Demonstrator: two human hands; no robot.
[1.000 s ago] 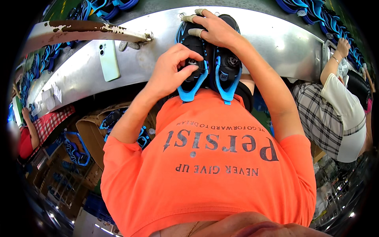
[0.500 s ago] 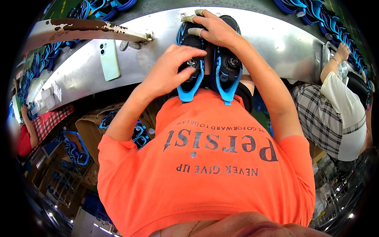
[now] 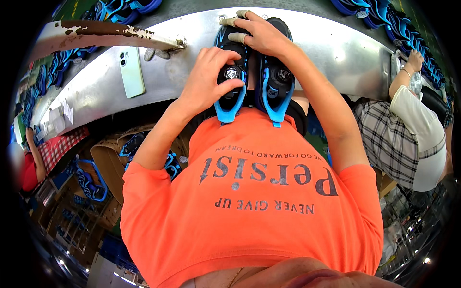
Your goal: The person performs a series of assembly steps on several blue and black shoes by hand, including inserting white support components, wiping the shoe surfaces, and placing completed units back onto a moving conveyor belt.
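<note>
We list a black, blue-trimmed shoe (image 3: 235, 47) and its black-and-blue mate (image 3: 276, 63), side by side on the curved-looking, shiny metal bench (image 3: 336, 53), heels reaching past its near edge. Our left hand (image 3: 204, 79): thumb and fingers parted about the first shoe's round, silver-and-black dial (image 3: 232, 73); contact, we cannot tell. Our right hand (image 3: 264, 36), in beige finger sleeves (image 3: 237, 37): fingers laid across that shoe's toe; whether clenched, we cannot tell. Leftward: one pale-green phone (image 3: 132, 74), beside grey oval lumps (image 3: 156, 54).

Dark lettering (image 3: 260, 173) on orange shirt (image 3: 249, 235), small mark (image 3: 272, 94) inside shoe (image 3: 273, 72)
</note>
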